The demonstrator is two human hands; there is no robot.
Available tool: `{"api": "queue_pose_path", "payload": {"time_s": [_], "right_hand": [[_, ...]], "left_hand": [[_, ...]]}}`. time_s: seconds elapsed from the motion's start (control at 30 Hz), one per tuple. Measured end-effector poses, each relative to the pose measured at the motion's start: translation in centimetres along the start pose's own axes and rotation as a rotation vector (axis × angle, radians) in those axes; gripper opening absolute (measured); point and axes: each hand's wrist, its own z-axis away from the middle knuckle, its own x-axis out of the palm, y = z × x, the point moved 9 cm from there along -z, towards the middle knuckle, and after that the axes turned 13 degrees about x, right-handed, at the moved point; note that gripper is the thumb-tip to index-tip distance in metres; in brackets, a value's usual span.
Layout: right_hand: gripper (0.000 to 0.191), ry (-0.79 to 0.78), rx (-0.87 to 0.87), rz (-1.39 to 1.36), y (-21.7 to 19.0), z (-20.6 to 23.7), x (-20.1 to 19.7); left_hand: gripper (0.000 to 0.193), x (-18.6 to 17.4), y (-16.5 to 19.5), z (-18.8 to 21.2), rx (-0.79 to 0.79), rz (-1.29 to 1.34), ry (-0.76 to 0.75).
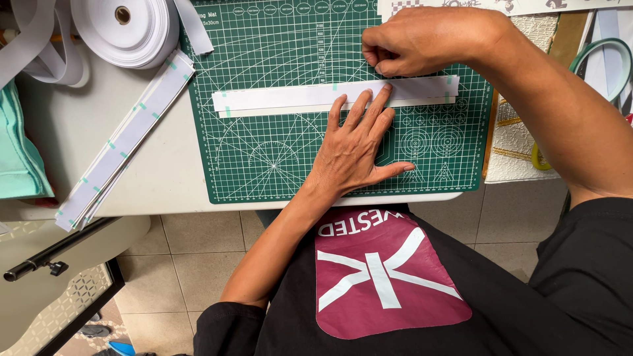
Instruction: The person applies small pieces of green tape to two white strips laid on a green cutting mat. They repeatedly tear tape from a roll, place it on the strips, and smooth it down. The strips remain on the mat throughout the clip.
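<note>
Right hand (422,41) pinches white strip (297,97) upper edge; left hand (356,148) flat, pressing strip.

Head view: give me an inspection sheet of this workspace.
Surface: pale table with a green cutting mat on it.
Job's things: long white strip lying across the mat, marked with small green tabs.
Clutter: roll of white tape at the mat's upper left; stack of similar strips lying diagonally left of the mat.
Hands: left hand flat, fingertips on the strip; right hand pinching at the strip's upper edge.
Cables: nothing seen.
Surroundings: tiled floor below; teal fabric at the left edge.
</note>
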Motion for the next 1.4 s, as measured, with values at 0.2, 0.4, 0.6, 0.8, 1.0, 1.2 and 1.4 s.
{"api": "queue_pose_path", "payload": {"time_s": [0.2,0.4,0.6,0.8,1.0,1.2,1.4], "right_hand": [[0.019,-0.006,0.001,0.032,0.0,0.2,0.2],[0.02,0.044,-0.016,0.014,0.0,0.7,-0.1],[0.02,0.07,-0.051,-0.01,-0.1,1.1,-0.5],[0.02,0.052,0.001,-0.009,0.2,1.5,-0.7],[0.018,0.062,-0.027,-0.055,-0.1,2.1,-1.3],[0.019,0.091,-0.016,-0.059,0.2,2.3,-1.2],[0.02,0.184,-0.07,-0.13,0.4,3.5,-1.6]], "left_hand": [[0.1,-0.1,-0.1,-0.1,-0.004,0.024,0.014],[0.102,-0.4,0.0,-0.3,0.006,0.036,0.041],[0.107,-0.7,0.2,-0.6,-0.004,0.055,0.045],[0.109,-1.1,0.4,-0.7,-0.015,0.056,0.051],[0.114,-1.4,0.4,-0.6,-0.023,0.077,0.05],[0.115,-1.2,0.3,-0.5,-0.023,0.063,0.056],[0.117,-1.2,0.3,-0.3,-0.041,0.073,0.058]]}}
